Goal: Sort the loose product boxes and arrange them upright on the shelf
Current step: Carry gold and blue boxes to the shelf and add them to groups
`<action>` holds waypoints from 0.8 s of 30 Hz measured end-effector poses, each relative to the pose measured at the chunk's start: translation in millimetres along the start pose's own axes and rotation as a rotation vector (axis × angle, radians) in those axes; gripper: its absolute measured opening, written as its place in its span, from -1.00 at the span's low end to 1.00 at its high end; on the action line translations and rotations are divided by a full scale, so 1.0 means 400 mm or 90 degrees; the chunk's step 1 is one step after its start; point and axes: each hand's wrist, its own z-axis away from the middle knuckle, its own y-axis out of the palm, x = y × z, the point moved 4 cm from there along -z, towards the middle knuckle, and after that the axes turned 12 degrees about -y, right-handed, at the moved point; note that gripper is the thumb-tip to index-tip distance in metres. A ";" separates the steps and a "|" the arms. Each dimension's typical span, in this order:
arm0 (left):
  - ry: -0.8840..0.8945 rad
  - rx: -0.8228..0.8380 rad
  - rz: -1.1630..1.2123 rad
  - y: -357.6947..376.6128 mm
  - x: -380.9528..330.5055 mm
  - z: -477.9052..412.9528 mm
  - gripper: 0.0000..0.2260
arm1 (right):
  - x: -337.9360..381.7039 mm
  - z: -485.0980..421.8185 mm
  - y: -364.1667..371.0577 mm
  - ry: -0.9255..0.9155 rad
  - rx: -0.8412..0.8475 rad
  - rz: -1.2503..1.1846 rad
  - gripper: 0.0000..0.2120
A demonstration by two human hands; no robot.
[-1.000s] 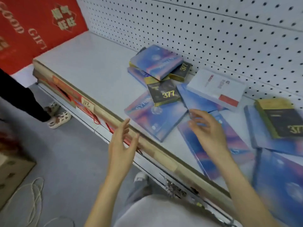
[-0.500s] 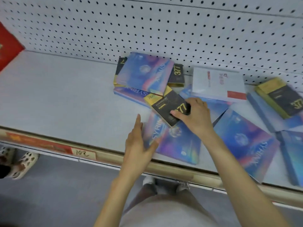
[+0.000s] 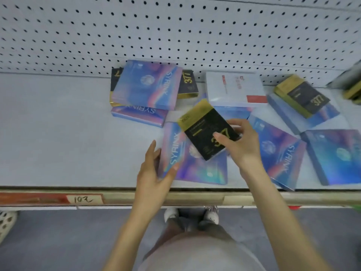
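Pinching a black-and-gold box (image 3: 205, 132) marked 377 in the right hand (image 3: 244, 147): thumb pressed on the printed face by the numerals, fingers curled round the far right edge. Holds it slantwise, gold end pointing away toward the pegboard (image 3: 175, 32), above the middle of the shelf (image 3: 58, 130) and over the far part of an iridescent SYRINX box (image 3: 197, 171); cannot tell whether touching that box or just clear of it. Grips the left edge of the iridescent SYRINX box with the left hand (image 3: 154, 175), thumb laid on the top face beside the lettering, fingers stretched along the side. Lies close to the front rail (image 3: 195, 198), flat or nearly so.

Behind and to the left, against the pegboard, a small heap: a second SYRINX box (image 3: 148, 85) tilted on top, a third SYRINX box (image 3: 138, 114) flat under its near edge, and a rear 377 box (image 3: 188, 83) partly covered at the right. Just right of the heap, a white box (image 3: 234, 87) with a red patch, lying flat. Farther right, a right-side 377 box (image 3: 302, 96) resting askew on a blue box (image 3: 291, 122). Toward the front right, a lettered blue box (image 3: 277, 151) marked SYRINX and, beside it at the frame's edge, an edge blue box (image 3: 336, 155). All lying flat or leaning. On the rail, a handwritten price tag (image 3: 84, 199). Below the shelf, grey floor and the toes of pale shoes (image 3: 172, 214).
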 end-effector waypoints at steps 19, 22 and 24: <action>0.127 -0.100 -0.441 0.214 -0.104 -0.037 -0.47 | -0.226 0.189 -0.403 0.267 -0.231 -0.394 -0.76; 0.125 -0.068 -0.442 0.310 -0.144 -0.029 -0.44 | -0.257 0.167 -0.471 0.245 -0.204 -0.351 -0.82; 0.119 -0.056 -0.452 0.375 -0.168 -0.019 -0.42 | -0.269 0.145 -0.513 0.224 -0.161 -0.320 -0.84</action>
